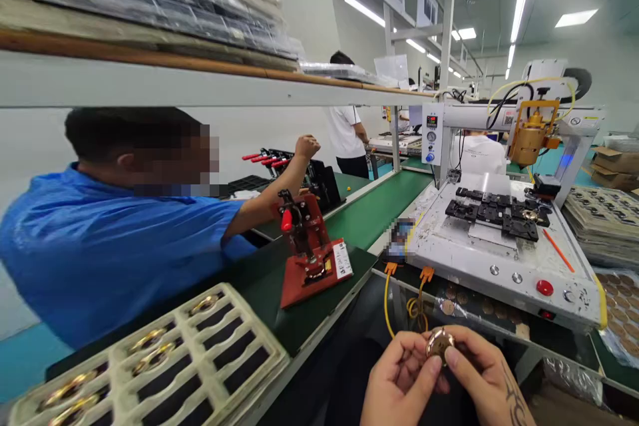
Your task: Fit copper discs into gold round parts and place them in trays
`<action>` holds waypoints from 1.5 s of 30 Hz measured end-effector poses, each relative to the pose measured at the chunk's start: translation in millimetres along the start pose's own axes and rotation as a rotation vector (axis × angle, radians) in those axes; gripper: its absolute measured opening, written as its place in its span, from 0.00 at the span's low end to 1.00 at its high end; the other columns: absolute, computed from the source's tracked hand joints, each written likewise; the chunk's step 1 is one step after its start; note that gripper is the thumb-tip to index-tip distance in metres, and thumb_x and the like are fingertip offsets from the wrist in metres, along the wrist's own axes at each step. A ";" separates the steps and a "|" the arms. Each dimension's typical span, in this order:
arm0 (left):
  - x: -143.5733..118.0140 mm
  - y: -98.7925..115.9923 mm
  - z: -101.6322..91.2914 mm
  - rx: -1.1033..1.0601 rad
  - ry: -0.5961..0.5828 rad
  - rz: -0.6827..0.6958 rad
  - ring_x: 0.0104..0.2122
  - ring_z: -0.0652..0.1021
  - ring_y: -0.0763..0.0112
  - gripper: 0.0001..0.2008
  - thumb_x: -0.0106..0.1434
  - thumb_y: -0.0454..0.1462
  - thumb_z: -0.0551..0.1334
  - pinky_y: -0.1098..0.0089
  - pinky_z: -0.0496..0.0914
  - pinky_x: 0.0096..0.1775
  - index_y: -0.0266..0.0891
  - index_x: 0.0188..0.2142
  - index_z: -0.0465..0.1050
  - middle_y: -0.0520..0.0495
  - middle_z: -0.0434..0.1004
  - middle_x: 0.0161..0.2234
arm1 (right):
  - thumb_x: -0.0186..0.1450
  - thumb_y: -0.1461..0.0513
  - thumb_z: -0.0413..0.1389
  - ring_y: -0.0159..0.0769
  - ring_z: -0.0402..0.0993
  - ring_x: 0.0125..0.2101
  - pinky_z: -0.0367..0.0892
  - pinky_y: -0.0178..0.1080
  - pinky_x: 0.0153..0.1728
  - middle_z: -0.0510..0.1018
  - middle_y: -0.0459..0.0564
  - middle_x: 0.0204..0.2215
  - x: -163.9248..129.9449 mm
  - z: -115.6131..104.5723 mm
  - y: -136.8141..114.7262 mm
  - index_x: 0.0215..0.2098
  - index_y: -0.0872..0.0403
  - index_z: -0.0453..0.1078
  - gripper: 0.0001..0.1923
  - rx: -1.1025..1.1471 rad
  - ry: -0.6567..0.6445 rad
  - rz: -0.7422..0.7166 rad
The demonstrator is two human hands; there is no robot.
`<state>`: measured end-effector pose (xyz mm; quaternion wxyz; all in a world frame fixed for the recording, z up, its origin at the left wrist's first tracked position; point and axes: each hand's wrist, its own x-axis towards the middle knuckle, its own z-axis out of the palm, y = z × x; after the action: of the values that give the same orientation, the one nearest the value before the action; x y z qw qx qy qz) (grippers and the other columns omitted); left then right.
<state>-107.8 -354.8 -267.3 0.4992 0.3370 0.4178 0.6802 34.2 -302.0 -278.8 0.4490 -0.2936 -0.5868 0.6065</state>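
My left hand (402, 379) and my right hand (486, 376) meet low in the view and together pinch a small round copper-coloured part (440, 343) between thumbs and fingertips. The part sits just below the front edge of a white machine table (499, 259). On that table lie black fixtures (492, 213) under a brass-coloured head (533, 133). A cream tray (164, 359) with several gold rings in its slots lies to my left.
A co-worker in a blue shirt (100, 246) sits at left, one arm raised over a red hand press (307, 246) on the green bench. Stacked trays (606, 219) stand at right. Other people stand further back. An overhead shelf (200, 80) spans the left.
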 end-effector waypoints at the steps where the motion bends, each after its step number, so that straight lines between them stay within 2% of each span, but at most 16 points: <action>1: -1.4 3.2 1.0 0.007 0.005 -0.001 0.26 0.79 0.72 0.22 0.57 0.50 0.81 0.72 0.76 0.32 0.38 0.33 0.76 0.50 0.81 0.31 | 0.71 0.43 0.65 0.50 0.86 0.45 0.80 0.46 0.52 0.89 0.56 0.47 -1.0 -0.5 -5.2 0.49 0.48 0.86 0.21 -0.001 -0.006 0.010; 8: -0.8 15.9 -5.1 0.087 -0.080 -0.085 0.27 0.81 0.72 0.21 0.62 0.50 0.78 0.72 0.76 0.35 0.38 0.35 0.75 0.51 0.80 0.29 | 0.75 0.47 0.62 0.52 0.85 0.50 0.79 0.48 0.55 0.89 0.56 0.50 -0.6 -8.4 -15.2 0.54 0.48 0.85 0.19 -0.075 -0.104 0.066; 10: 0.5 16.8 -6.4 0.081 -0.085 -0.101 0.26 0.80 0.73 0.22 0.61 0.51 0.78 0.73 0.75 0.35 0.38 0.34 0.74 0.51 0.80 0.28 | 0.76 0.48 0.62 0.51 0.84 0.51 0.79 0.46 0.54 0.89 0.56 0.49 -0.2 -7.9 -16.7 0.54 0.48 0.85 0.18 -0.088 -0.103 0.067; 14: 0.7 17.2 -6.2 0.053 -0.087 -0.137 0.26 0.80 0.74 0.23 0.61 0.52 0.78 0.73 0.74 0.34 0.37 0.35 0.74 0.50 0.81 0.29 | 0.76 0.48 0.62 0.46 0.84 0.45 0.79 0.42 0.50 0.88 0.53 0.48 -0.5 -4.1 -22.5 0.52 0.47 0.85 0.16 -0.077 -0.080 0.059; 22: 0.0 17.1 -7.7 0.021 -0.077 -0.171 0.25 0.80 0.74 0.23 0.61 0.50 0.79 0.73 0.74 0.32 0.37 0.34 0.73 0.51 0.80 0.29 | 0.76 0.49 0.61 0.46 0.81 0.47 0.75 0.41 0.51 0.87 0.53 0.48 -1.8 -7.3 -21.5 0.53 0.48 0.85 0.16 -0.135 -0.088 0.070; 32: -1.9 16.2 -9.7 0.041 -0.066 -0.173 0.25 0.81 0.72 0.21 0.62 0.49 0.79 0.73 0.74 0.32 0.38 0.34 0.73 0.52 0.80 0.28 | 0.76 0.50 0.63 0.46 0.81 0.45 0.77 0.41 0.49 0.86 0.53 0.46 -1.7 -8.7 -21.9 0.49 0.48 0.85 0.14 -0.136 -0.085 0.061; 38: -0.5 17.6 -7.4 0.019 -0.074 -0.193 0.25 0.80 0.72 0.22 0.61 0.50 0.79 0.72 0.73 0.32 0.38 0.35 0.73 0.52 0.78 0.28 | 0.76 0.51 0.62 0.42 0.81 0.42 0.76 0.37 0.47 0.85 0.50 0.40 -2.2 -11.3 -20.2 0.44 0.48 0.84 0.11 -0.110 -0.085 0.068; 45: 0.8 20.9 -6.4 0.021 -0.074 -0.206 0.25 0.80 0.71 0.22 0.60 0.50 0.79 0.71 0.73 0.32 0.38 0.34 0.73 0.52 0.78 0.29 | 0.76 0.50 0.62 0.44 0.80 0.38 0.77 0.40 0.41 0.83 0.52 0.36 -4.7 -10.0 -19.4 0.41 0.50 0.82 0.14 -0.077 -0.074 0.108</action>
<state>-121.9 -358.7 -251.1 0.5780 0.3224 0.4386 0.6080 48.9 -303.5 -262.0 0.3818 -0.3194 -0.6093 0.6172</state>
